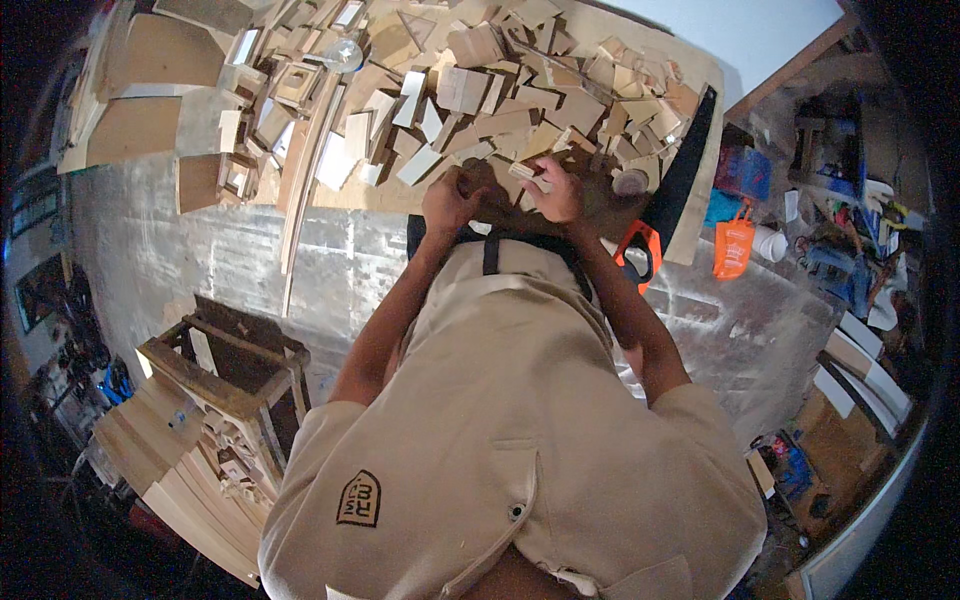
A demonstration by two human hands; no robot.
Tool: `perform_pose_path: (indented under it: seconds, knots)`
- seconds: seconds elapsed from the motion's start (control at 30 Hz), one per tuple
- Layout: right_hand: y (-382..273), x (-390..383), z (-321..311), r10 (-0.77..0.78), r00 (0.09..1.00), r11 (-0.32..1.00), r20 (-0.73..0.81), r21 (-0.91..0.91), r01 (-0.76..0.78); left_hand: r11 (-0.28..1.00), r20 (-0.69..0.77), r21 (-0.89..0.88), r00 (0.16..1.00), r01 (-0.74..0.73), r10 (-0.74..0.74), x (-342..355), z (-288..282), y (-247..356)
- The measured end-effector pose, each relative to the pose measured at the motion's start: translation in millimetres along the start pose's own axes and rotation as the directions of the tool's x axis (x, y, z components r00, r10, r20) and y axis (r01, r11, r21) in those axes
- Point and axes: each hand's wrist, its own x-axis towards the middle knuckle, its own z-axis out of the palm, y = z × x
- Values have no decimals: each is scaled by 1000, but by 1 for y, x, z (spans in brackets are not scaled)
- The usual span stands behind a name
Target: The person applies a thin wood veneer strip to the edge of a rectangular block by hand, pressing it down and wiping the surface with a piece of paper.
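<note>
My right hand (560, 191) pinches a small wood block (521, 171) between thumb and fingers at the near edge of the work table (385, 196). Just left of it, my left hand (450, 203) is curled closed; whatever its fingers may hold is hidden in shadow. Beyond both hands spreads a heap of wood offcuts (462, 90), pale, brown and white, in many shapes. A round, light-coloured piece (630, 182) lies right of my right hand.
A handsaw (640, 252) with an orange handle and dark blade rests at the table's right edge. Long thin strips (308, 180) jut over the near edge. A wooden stool-like frame (225, 365) stands lower left beside stacked boards (190, 480). An orange bag (734, 246) is at right.
</note>
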Motion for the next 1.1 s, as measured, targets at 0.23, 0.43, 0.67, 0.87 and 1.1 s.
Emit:
perform_pose_path:
  seconds: [0.23,0.43,0.67,0.87,1.1]
  knots:
    - [-13,7,-1,-14,999,974,36,-226,22,998,20,47,999,49,-50,1,-6,8]
    - [-24,12,-6,-40,991,901,126,-424,90,995,42,55,996,79,-82,2,-11,14]
    - [-31,15,-7,-134,988,924,82,-349,155,993,31,59,994,106,-108,4,-6,11]
    - [-35,18,-9,-77,984,905,161,-402,137,992,52,64,992,110,-113,5,-8,13]
    - [-47,20,-6,63,974,830,217,-553,70,989,59,52,989,135,-138,5,-9,16]
